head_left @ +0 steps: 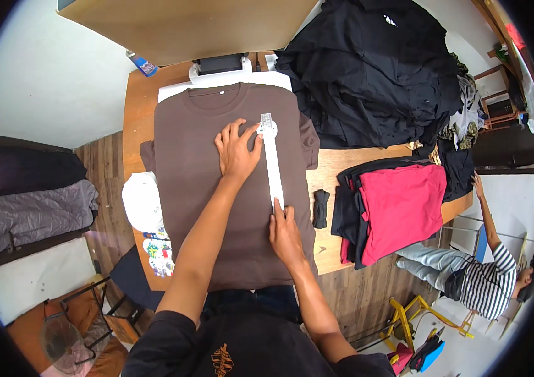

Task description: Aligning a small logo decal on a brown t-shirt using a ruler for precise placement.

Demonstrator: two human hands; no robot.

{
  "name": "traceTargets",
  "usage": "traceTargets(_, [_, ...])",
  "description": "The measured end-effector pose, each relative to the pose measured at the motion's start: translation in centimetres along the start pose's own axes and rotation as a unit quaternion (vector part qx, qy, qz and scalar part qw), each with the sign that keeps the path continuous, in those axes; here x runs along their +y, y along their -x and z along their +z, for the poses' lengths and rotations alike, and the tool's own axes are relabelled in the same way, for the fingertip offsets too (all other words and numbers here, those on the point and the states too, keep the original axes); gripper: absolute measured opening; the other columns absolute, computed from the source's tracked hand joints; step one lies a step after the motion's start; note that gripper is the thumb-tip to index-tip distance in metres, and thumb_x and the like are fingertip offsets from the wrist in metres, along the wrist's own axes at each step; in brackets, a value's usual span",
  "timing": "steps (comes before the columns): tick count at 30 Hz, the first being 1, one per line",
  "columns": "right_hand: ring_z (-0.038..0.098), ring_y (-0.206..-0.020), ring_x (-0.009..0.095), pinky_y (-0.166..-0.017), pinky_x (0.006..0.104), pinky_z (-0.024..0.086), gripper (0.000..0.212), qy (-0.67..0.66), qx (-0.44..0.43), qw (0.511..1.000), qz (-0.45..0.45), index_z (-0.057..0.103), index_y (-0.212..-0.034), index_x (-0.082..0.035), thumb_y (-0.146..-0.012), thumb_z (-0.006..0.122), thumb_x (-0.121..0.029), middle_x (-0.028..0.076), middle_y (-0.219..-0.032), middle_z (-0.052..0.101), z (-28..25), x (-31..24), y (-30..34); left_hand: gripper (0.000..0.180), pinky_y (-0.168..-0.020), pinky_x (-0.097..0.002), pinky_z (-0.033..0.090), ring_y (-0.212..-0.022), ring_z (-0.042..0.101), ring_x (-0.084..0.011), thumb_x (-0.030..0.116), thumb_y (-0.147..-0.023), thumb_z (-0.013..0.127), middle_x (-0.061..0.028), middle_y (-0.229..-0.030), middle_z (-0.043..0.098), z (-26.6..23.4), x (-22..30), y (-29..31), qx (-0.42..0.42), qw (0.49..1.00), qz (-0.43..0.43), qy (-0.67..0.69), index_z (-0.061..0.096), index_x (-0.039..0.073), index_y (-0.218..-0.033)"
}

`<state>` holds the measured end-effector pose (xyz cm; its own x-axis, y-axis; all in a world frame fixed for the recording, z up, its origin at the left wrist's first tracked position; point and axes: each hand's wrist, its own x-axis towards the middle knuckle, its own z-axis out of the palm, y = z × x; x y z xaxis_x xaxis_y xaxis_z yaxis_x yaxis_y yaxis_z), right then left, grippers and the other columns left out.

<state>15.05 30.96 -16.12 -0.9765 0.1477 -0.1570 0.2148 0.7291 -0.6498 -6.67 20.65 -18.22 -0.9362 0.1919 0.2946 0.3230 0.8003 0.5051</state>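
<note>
A brown T-shirt (pixel 216 201) lies flat on a board on the table, its collar at the far end. On the right side of its chest rests a long white strip (pixel 272 166) with a rounded head and a clear ruled piece (pixel 266 119) at the far end. My left hand (pixel 240 152) is spread on the shirt left of the strip, its thumb reaching the strip's rounded head. At the strip's near end, my right hand (pixel 287 235) has its fingers closed on it, the index finger lying along it.
Red and black folded shirts (pixel 399 207) are stacked to the right, beside a small dark bundle (pixel 321 208). A large black garment heap (pixel 367 75) fills the far right. A blue bottle (pixel 142 65) stands far left. Another person (pixel 480 283) stands at right, one arm reaching to the table.
</note>
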Motion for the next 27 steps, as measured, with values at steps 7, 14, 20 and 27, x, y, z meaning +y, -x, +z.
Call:
traceTargets(7, [0.059, -0.089, 0.047, -0.080, 0.0516, 0.051, 0.050, 0.015, 0.010, 1.000, 0.019, 0.045, -0.152, 0.004, -0.104, 0.055, -0.006, 0.026, -0.105, 0.049, 0.6, 0.7, 0.0, 0.051, -0.113, -0.0476, 0.027, -0.134, 0.046, -0.0267, 0.047, -0.095, 0.072, -0.0072, -0.139, 0.056, -0.7, 0.2, 0.0, -0.010, 1.000, -0.005, 0.012, 0.066, 0.021, -0.139])
traceTargets(14, [0.060, -0.085, 0.046, -0.077, 0.0523, 0.052, 0.054, -0.016, -0.011, 0.999, -0.037, 0.040, -0.156, 0.001, -0.105, 0.055, -0.007, 0.025, -0.104, 0.048, -0.3, 0.9, 0.1, 0.071, -0.126, -0.0546, 0.015, -0.151, 0.034, -0.0368, 0.055, -0.093, 0.070, -0.0150, -0.156, 0.046, -1.9, 0.1, 1.8, -0.099, 0.990, 0.018, 0.095, 0.053, 0.020, -0.153])
traceTargets(20, [0.061, -0.086, 0.046, -0.077, 0.0528, 0.052, 0.055, -0.001, -0.029, 0.998, -0.052, 0.039, -0.156, 0.002, -0.104, 0.055, -0.008, 0.025, -0.104, 0.049, 0.0, 1.6, 0.0, 0.057, -0.128, -0.0561, 0.011, -0.155, 0.028, -0.0368, 0.046, -0.098, 0.065, -0.0167, -0.164, 0.038, -1.2, -0.1, 3.4, -0.077, 0.995, 0.057, 0.023, 0.058, 0.023, -0.149])
traceTargets(27, [0.064, -0.078, 0.044, -0.071, 0.0510, 0.056, 0.053, 0.016, 0.019, 0.995, -0.097, 0.043, -0.153, 0.004, -0.104, 0.057, -0.010, 0.024, -0.100, 0.051, 0.5, 1.9, -0.1, 0.050, -0.128, -0.0548, 0.012, -0.156, 0.028, -0.0350, 0.047, -0.098, 0.065, -0.0154, -0.163, 0.038, -1.5, 0.7, 3.6, -0.118, 0.992, 0.047, 0.003, 0.062, 0.030, -0.145])
